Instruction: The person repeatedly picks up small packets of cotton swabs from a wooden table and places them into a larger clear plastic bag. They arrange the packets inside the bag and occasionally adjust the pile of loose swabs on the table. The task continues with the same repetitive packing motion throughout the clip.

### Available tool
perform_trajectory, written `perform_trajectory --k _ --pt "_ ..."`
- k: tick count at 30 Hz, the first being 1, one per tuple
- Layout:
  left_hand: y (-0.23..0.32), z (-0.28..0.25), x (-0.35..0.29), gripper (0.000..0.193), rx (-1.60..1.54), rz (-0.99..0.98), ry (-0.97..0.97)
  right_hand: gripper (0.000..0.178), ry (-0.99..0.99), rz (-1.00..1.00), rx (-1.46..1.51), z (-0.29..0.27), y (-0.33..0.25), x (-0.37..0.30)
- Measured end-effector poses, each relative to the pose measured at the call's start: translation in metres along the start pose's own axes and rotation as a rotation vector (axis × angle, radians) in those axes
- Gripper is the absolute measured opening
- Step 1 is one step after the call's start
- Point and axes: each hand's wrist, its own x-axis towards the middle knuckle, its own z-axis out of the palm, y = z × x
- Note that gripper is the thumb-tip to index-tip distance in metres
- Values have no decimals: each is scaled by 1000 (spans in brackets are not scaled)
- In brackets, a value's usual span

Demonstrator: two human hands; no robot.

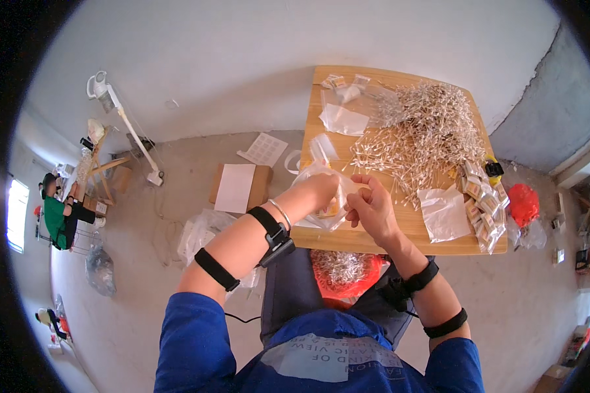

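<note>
A clear plastic bag (330, 219) hangs between my hands over the table's near left edge, with something yellow and white showing through it. My left hand (320, 192) is closed on the bag, its fingers partly hidden by the film. My right hand (374, 208) has its fingers curled and pinched at the bag's right side. Beyond my right hand spreads a big loose heap of cotton swabs (436, 124). In my lap, below the table edge, lies a red bag (373, 272) with more swabs in it.
The wooden table (400, 243) also carries a white sheet (444, 213), small filled packets (485, 206) at right and a flat clear bag (373, 98) at the back. A cardboard box (261, 187) stands on the floor at left. Another person (59, 213) sits far left.
</note>
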Motion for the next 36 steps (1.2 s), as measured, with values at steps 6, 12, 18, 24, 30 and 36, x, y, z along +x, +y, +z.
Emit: perform_trajectory --k 6,12,18,24,30,36 --pt "-16 8 -2 6 -92 158 -33 43 -14 -50 100 8 -5 0" --pt "-28 20 13 12 -53 165 -10 41 -35 -97 170 10 -3 5" --pt "-34 26 23 19 -208 61 -127 43 -44 -84 167 17 -6 1" --pt "-5 -15 11 24 11 54 -267 78 128 -54 -245 25 -6 -13" --pt "13 -31 -2 24 26 447 -376 81 193 -158 -276 64 26 -29" --pt "-10 -20 -24 30 -606 178 -229 76 155 -285 -144 84 12 -22"
